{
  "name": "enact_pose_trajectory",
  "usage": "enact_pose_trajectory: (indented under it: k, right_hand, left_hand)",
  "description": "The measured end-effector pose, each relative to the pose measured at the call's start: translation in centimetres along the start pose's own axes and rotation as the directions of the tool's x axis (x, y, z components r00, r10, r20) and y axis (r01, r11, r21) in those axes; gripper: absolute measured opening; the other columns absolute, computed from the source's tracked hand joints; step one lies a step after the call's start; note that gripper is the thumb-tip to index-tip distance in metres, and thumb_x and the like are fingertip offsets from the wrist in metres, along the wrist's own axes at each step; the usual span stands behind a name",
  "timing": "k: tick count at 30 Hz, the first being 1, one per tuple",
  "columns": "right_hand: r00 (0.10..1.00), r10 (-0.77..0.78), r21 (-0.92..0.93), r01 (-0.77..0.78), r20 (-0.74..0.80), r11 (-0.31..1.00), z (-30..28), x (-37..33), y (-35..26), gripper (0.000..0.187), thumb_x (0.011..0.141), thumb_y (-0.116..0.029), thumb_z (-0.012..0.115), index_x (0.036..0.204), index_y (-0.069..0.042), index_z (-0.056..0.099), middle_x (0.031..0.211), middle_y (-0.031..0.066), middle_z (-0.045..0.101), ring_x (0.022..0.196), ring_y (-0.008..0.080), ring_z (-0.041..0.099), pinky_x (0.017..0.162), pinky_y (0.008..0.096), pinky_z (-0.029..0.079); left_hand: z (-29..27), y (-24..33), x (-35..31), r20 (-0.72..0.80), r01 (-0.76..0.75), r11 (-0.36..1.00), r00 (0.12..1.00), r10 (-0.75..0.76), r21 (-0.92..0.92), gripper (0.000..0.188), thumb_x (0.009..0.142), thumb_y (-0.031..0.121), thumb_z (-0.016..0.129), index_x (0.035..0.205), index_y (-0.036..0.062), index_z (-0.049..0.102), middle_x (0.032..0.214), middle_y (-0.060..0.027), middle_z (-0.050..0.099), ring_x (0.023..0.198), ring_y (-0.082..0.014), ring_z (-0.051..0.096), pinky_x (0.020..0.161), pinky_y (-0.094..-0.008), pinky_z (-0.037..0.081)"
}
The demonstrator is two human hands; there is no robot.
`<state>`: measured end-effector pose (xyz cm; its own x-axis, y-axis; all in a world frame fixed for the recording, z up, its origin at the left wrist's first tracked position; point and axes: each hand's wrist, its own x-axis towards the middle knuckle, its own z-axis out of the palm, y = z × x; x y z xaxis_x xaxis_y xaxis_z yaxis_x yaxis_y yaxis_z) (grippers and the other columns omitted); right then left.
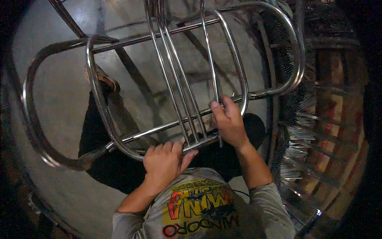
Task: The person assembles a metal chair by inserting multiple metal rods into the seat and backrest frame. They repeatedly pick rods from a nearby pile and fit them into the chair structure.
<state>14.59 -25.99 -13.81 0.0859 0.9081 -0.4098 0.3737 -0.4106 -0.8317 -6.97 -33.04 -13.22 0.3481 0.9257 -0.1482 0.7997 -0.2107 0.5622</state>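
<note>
The left hand [161, 161] is closed over the near side of the inner loop [95, 85] of a shiny metal frame [299, 47], its fingers bent over the tube and its thumb stretched to the right, just beside the metal. The right hand [230, 123] pinches a thin rod [211, 63] between thumb and fingers, close to the rod's lower end. That end reaches slightly past the near side of the loop, while the upper part runs away from the person and out of view at the top.

Just left of this rod, three rods [172, 67] run close together, nearly parallel, across the frame; their lower ends come to the near side of the loop, between the hands. The single rod stands apart from them, between the three and the right side of the loop. The frame lies in front of the person, above the legs, tilted in the view, with two long rails joined by rounded ends at left and right.

Beneath are dark trousers [93, 127], the knees spread, and a shoe [104, 79] on the grey floor [59, 83] at left. Nearest the camera is a grey printed shirt [256, 215]. At right are a dark pile of tubes [283, 65], many thin metal pieces [292, 159] and brown boxes [336, 71], partly too dim to make out.
</note>
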Motion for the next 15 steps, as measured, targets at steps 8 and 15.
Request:
enact_pose_trajectory:
  k: [8, 15]
  right_hand:
    - [0.992, 0.111, -0.181, -0.119, -0.057, 0.976, 0.2, 0.8, -0.1, 0.039, 0.1, -0.028, 0.053, 0.122, 0.004, 0.057, 0.077, 0.0052, 0.057, 0.065, 0.0104, 0.053, 0.059, 0.0281, 0.044]
    - [0.999, 0.048, -0.204, -0.046, 0.006, 0.978, 0.8, -0.4, -0.1, 0.044, 0.101, -0.027, 0.053, 0.134, 0.003, 0.052, 0.083, 0.0022, 0.051, 0.073, 0.011, 0.046, 0.063, 0.0265, 0.037]
  left_hand:
    - [-0.2, -0.1, 0.0, 0.035, 0.011, 1.0, 0.999, -0.01, -0.021, 0.042, 0.08, 0.05, 0.072, 0.071, 0.0116, 0.058, 0.066, -0.0074, 0.06, 0.059, -0.0285, 0.062, 0.056, -0.0407, 0.047]
    - [0.1, -0.6, -0.3, -0.034, -0.008, 1.0, 0.999, 0.008, -0.006, 0.042, 0.079, 0.051, 0.072, 0.073, 0.0116, 0.06, 0.065, -0.0072, 0.06, 0.058, -0.0274, 0.062, 0.055, -0.0402, 0.047]
